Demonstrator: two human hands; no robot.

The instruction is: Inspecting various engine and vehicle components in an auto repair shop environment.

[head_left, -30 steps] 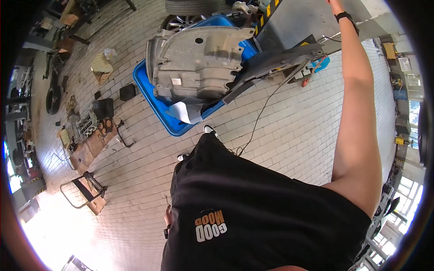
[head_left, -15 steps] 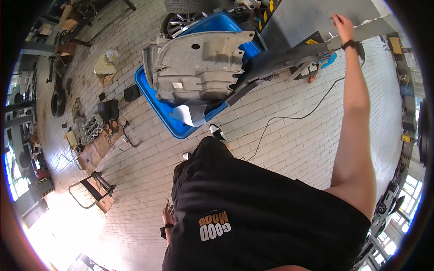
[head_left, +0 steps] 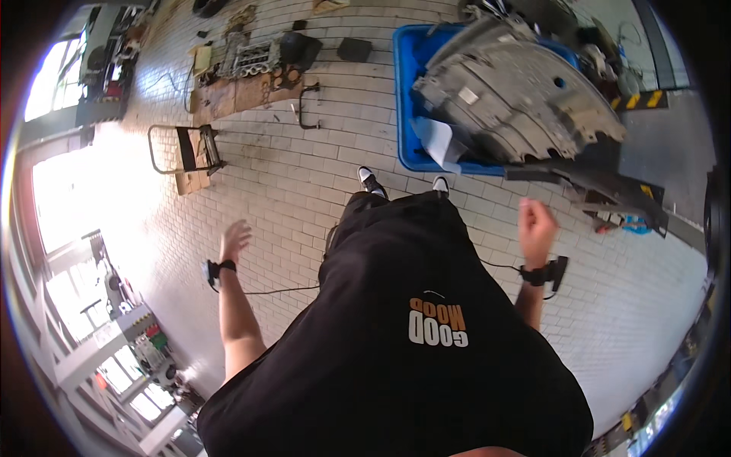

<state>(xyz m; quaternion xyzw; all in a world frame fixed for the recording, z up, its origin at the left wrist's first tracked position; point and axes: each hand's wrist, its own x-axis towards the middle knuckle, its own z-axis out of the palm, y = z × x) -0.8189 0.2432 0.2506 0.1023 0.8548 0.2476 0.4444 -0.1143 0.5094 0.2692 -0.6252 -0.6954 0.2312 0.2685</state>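
My left hand (head_left: 235,241) is extended out to my left over the pale brick-patterned floor (head_left: 304,198), fingers loosely spread, with nothing held. My right hand (head_left: 537,228) is raised in front of my right side, fingers curled inward; whether anything is enclosed, I cannot tell. It is nearest to the long dark plastic panel (head_left: 609,183), with floor visible between the two. This panel projects beyond the rim of the rectangular blue plastic tub (head_left: 401,114), so the boundary on my right is irregular. The tub's near edge lies just ahead of my shoes. To the left, floor extends from the tub wall to the bent-tube metal frame with a black crosspiece (head_left: 185,148), well apart from my left hand. A thin black cable (head_left: 282,291) runs between my left wrist and my torso. The broad grey moulded plastic panel (head_left: 518,91) lies across the tub, overhanging its right side: surface dull and scuffed, ribbed, one round hole, notched edge, small white label. A curled white sheet (head_left: 438,143) rests at the tub's near corner.
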